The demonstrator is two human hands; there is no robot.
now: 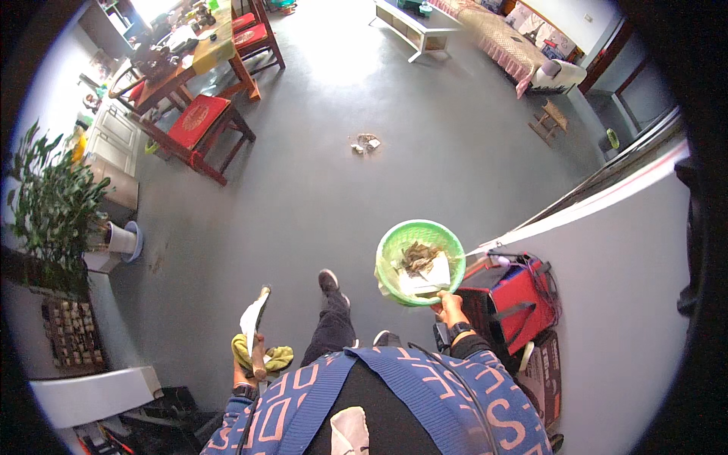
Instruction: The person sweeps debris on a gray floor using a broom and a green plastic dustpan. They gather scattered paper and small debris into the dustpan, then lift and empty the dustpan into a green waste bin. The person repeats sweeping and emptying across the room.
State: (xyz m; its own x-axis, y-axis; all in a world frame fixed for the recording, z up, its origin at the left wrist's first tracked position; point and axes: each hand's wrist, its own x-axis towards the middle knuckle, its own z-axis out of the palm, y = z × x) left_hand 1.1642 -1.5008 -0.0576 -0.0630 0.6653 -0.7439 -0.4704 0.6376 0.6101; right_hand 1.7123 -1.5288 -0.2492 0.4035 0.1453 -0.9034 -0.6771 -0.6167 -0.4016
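At lower left, my left hand point(243, 372) is closed around a yellow-green cloth point(243, 351), a short wooden stick point(259, 364) and a white, flat item point(250, 321) that I cannot make out well. My right hand point(449, 308) grips the near rim of a green plastic mesh wastebasket point(392, 239). The basket has a thin translucent liner. Inside it lie brown, dry-looking scraps point(421, 259) and white paper point(438, 276). Farther ahead on the grey floor point(296, 187) sits a small pile of debris point(365, 144), with white and brown bits.
Left are red-cushioned wooden chairs point(199, 116), a cluttered table point(213, 54) and a potted plant point(62, 199). Red bags point(517, 307) and a cardboard box point(540, 381) stand by the right wall. A low stool point(550, 120), sofa point(489, 34) and coffee table point(418, 28) are farther off.
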